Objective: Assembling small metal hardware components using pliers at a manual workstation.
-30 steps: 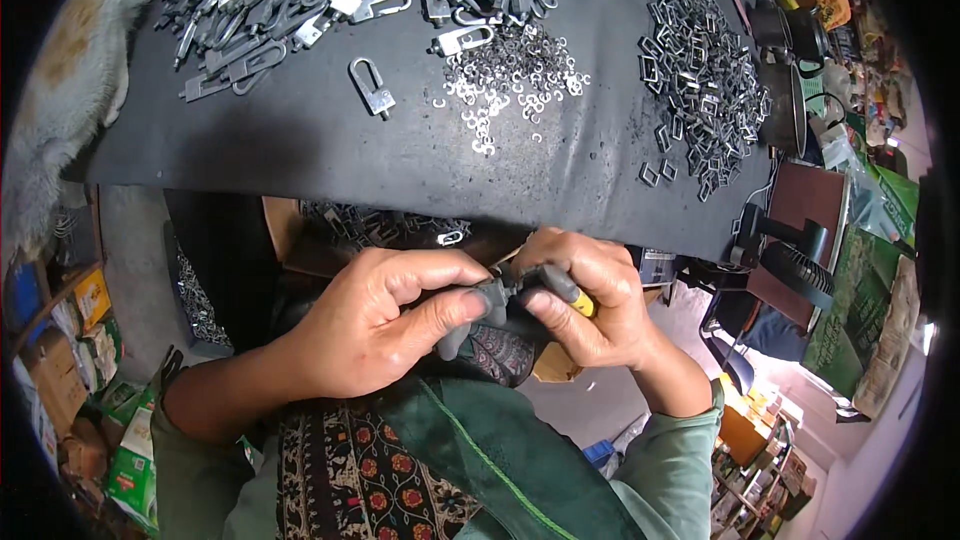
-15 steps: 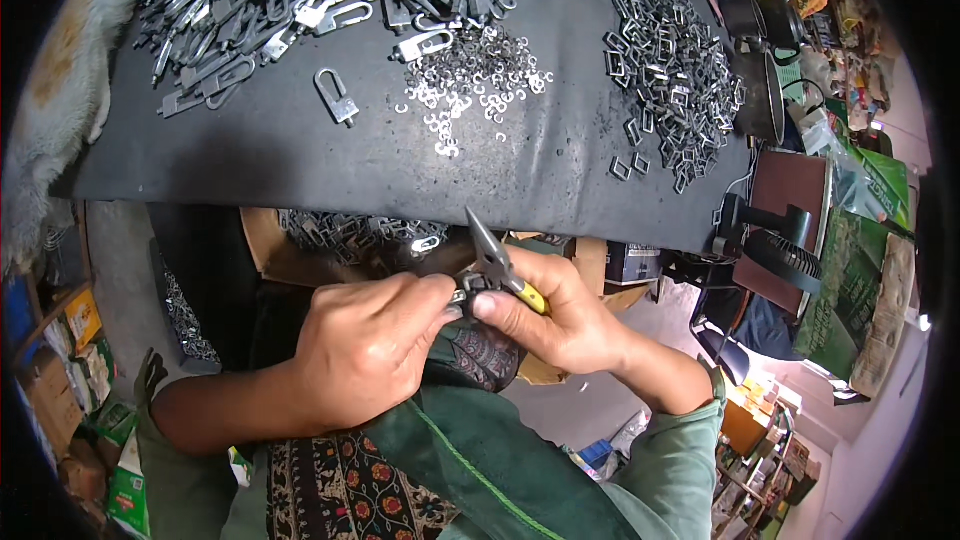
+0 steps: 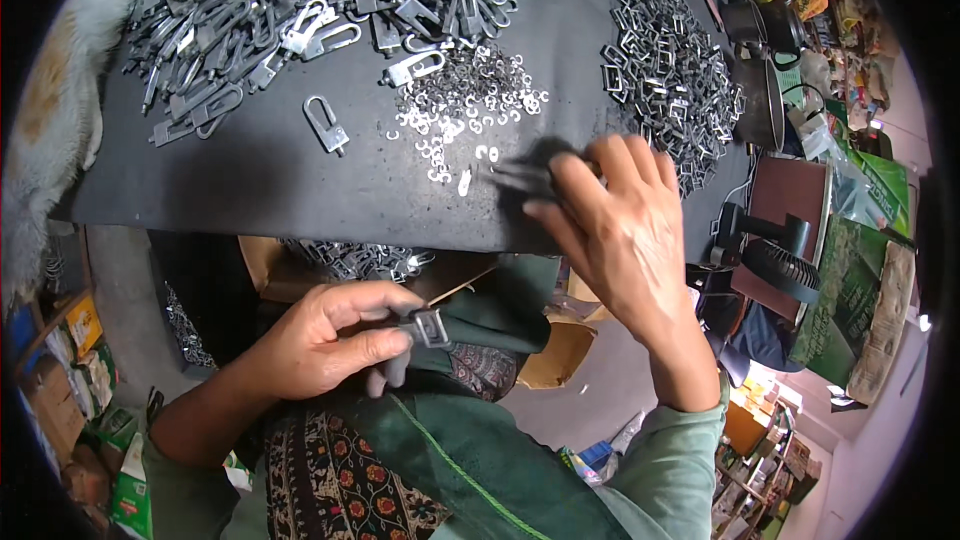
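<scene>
Fingers and thumb of your left hand [image 3: 315, 345] pinch a grey metal piece [image 3: 414, 326], which you hold in front of your body, below the near edge of the black tabletop [image 3: 370, 185]. At its outer end shows a small rectangular frame, facing right, and a grey part of it hangs below your thumb. Your right hand [image 3: 630, 235] is over the table's near side, fingers bent, thumb apart from the forefinger; you have its back to the camera, so whether the fingertips grip anything cannot be told. Dark blurred streaks lie beside them, too unclear to name.

To the left of that hand you have a scatter of small C-shaped rings [image 3: 478, 68], with a small bright piece [image 3: 464, 182] near its lower edge. Just beyond your right fingers spreads a pile of rectangular metal frames [image 3: 655, 50]. At the table's far left you have a heap of looped metal clasps [image 3: 225, 15], and one single clasp [image 3: 333, 138] lies apart on the black surface. Under the table edge, a cardboard box [image 3: 262, 265] holds more metal parts [image 3: 355, 258]. To your right is a black fan [image 3: 785, 265].
</scene>
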Demonstrator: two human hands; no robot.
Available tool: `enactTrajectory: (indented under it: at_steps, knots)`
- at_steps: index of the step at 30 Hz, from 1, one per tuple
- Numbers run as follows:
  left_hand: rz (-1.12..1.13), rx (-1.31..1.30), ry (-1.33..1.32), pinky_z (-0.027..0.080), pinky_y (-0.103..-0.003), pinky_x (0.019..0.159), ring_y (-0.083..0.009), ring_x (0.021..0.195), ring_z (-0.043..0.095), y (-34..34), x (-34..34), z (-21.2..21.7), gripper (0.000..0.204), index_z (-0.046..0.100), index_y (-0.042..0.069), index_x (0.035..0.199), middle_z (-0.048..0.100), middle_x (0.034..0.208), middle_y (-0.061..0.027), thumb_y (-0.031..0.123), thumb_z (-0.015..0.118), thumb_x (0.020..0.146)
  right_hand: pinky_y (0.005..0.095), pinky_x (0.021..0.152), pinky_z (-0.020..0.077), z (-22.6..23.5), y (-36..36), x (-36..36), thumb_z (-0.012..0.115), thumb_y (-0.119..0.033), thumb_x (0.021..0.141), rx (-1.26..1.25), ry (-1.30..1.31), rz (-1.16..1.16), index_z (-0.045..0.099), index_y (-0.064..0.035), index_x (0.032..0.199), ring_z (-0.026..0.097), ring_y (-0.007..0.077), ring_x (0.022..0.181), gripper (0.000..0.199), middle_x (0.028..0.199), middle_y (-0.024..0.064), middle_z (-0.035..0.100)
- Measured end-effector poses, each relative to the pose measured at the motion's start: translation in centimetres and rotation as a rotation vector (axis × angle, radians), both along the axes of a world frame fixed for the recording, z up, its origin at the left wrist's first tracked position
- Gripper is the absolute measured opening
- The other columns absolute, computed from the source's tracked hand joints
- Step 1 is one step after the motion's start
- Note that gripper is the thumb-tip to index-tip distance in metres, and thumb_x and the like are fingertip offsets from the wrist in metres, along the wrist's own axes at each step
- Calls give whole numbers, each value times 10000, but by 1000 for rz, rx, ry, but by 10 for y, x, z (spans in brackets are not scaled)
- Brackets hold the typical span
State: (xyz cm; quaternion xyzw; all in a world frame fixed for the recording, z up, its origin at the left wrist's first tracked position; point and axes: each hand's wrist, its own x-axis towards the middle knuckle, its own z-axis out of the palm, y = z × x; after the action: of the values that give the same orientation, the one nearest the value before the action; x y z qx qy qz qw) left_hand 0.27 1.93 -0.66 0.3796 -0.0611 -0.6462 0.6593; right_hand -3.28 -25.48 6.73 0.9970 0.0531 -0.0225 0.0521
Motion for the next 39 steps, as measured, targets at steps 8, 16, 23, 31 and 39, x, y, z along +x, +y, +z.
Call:
enactTrajectory:
  at_steps: [8,16,23,31,39]
  knots:
    - [115,35,-217,481,-239,731,-78,797,602,-11,-8,-5,181,674,-29,1068,671,931,-29,70,669,915,453,852,400,7,-6,-9,776,-226,725,4,-17,89,609,-83,1064,522,320,967,404,1002,122,521]
    - [69,51,-489,479,-263,762,-115,834,619,-9,-2,3,185,687,-30,1038,675,909,-84,47,710,871,443,833,402,8,8,-12,776,-226,731,5,69,78,607,-80,1060,519,311,968,397,1010,120,519]
    - [205,44,-664,476,-272,737,-124,812,619,-15,-9,3,189,686,-31,1016,677,885,-91,75,729,865,413,770,397,12,22,-15,759,-220,756,-3,110,-18,607,-66,1009,519,284,879,333,925,104,515]
    - [243,92,-477,464,-248,727,-87,773,582,-10,2,12,217,674,-30,1045,665,869,-34,114,722,890,397,662,421,32,15,-11,763,-267,720,62,136,187,601,-51,982,534,289,757,377,849,93,523]
    - [159,27,-70,465,-207,779,-30,859,570,-8,14,18,229,671,-12,1105,668,931,8,115,698,917,400,619,445,26,11,-10,747,-365,711,346,91,386,615,-26,943,558,286,708,431,826,96,545]
